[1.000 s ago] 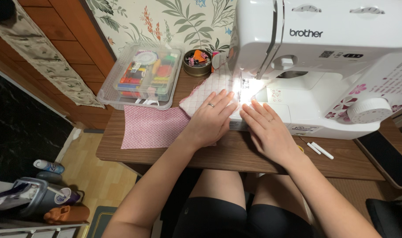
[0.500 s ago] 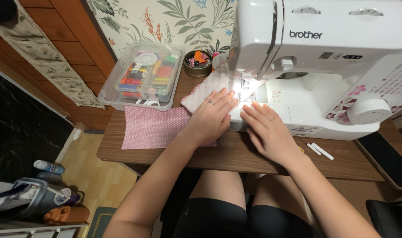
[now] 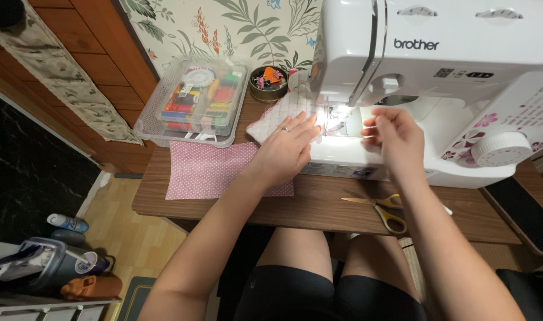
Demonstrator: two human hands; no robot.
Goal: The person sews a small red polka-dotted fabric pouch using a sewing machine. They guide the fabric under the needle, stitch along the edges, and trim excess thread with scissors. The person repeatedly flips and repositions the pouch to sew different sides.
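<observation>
The left hand (image 3: 283,151) lies flat, fingers spread and gripping nothing, pressing down on a white cloth with a pink grid (image 3: 277,116) that sits on the bed of the white sewing machine (image 3: 438,77); the fingertips reach almost to the lit needle area (image 3: 334,113), a placing that would keep the cloth smooth and steady where the stitching happens. The cloth runs from under the hand up and back past the needle, toward the wall. The right hand (image 3: 393,134) is lifted off the bed, just right of the needle, with its fingers curled inward and the thumb meeting the fingertips as if pinching something fine; whether a thread or anything else is actually between them cannot be told. A pink dotted fabric (image 3: 209,169) lies flat on the wooden table (image 3: 319,208), partly beneath the left wrist and touching the gridded cloth. Yellow-handled scissors (image 3: 381,208) rest on the table in front of the machine, near the right forearm, within easy reach. Behind the pink fabric stands a clear plastic box of coloured thread spools (image 3: 197,98), and beside it a small round tin of clips (image 3: 267,82) against the leaf-patterned wall
</observation>
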